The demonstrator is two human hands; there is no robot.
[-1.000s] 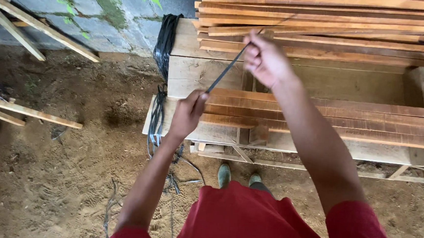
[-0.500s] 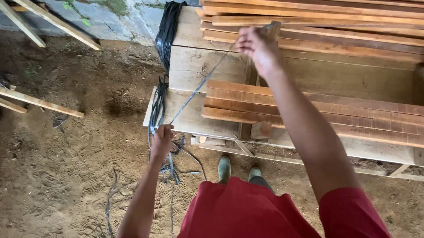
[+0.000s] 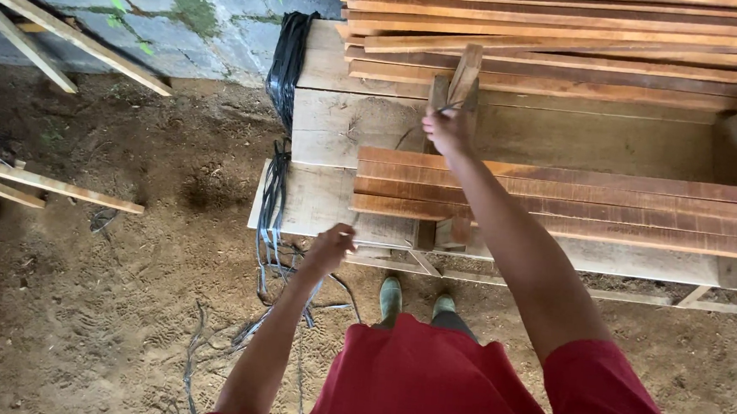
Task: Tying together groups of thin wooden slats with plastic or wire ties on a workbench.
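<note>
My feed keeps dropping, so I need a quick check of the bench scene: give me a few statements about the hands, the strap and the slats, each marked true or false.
1. The right hand is up at the upright wooden pegs on the workbench. True.
2. The left hand rests flat on the stack of slats. False: it is off the near edge of the bench, below the stack, closed in a fist.
3. A bundle of black straps hangs over the left end of the bench. True.
4. The floor is smooth concrete. False: it is bare dirt with loose strap pieces on it.
5. The slats lie stacked lengthwise along the bench. True.
</note>
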